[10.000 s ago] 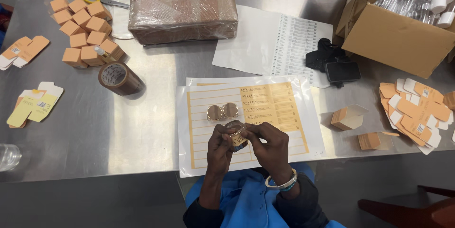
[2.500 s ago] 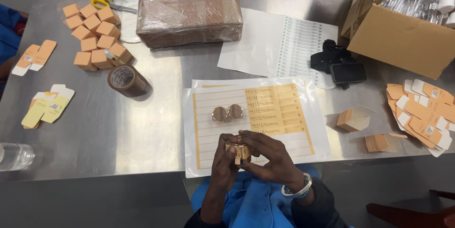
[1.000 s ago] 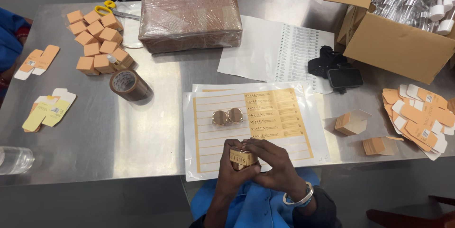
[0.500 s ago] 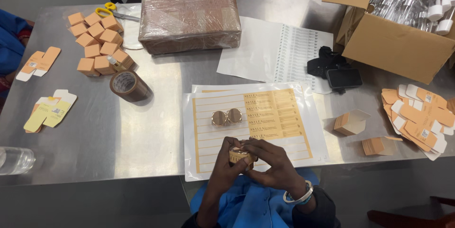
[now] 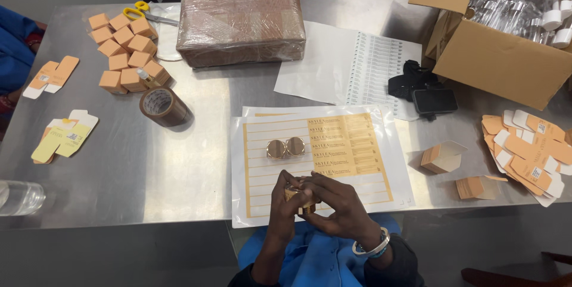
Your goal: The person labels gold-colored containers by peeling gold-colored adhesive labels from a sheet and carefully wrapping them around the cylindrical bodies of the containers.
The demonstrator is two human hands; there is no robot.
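Here, at a steel packing table (image 5: 196,168):
Wrapped parcel: a large brown block sealed in clear film (image 5: 241,16) sits at the far middle of the table.
Small boxes: a cluster of folded orange cartons (image 5: 128,48) lies far left, yellow-handled scissors (image 5: 140,11) just beyond them.
Tape: a brown roll (image 5: 162,106) stands near the cartons.
Flat blanks: unfolded yellow and orange carton blanks (image 5: 62,141) lie at the left edge; a bigger heap of orange blanks (image 5: 527,153) lies at the right edge.
Label sheet: a white sheet with gold strips (image 5: 351,144) lies in front of the person, two round gold caps (image 5: 285,147) resting on it side by side.
Open carton: a cardboard box of clear bottles (image 5: 506,30) stands far right.
Left hand: the left hand (image 5: 283,209) is raised over the near table edge, fingers curled up round a small gold item (image 5: 298,194).
Right hand: the right hand (image 5: 333,206), bracelet at the wrist, presses in from the other side, fingers closed over the same piece.
Gold item: pinched between both hands, just nearer than the two caps and apart from them; mostly hidden by fingers.
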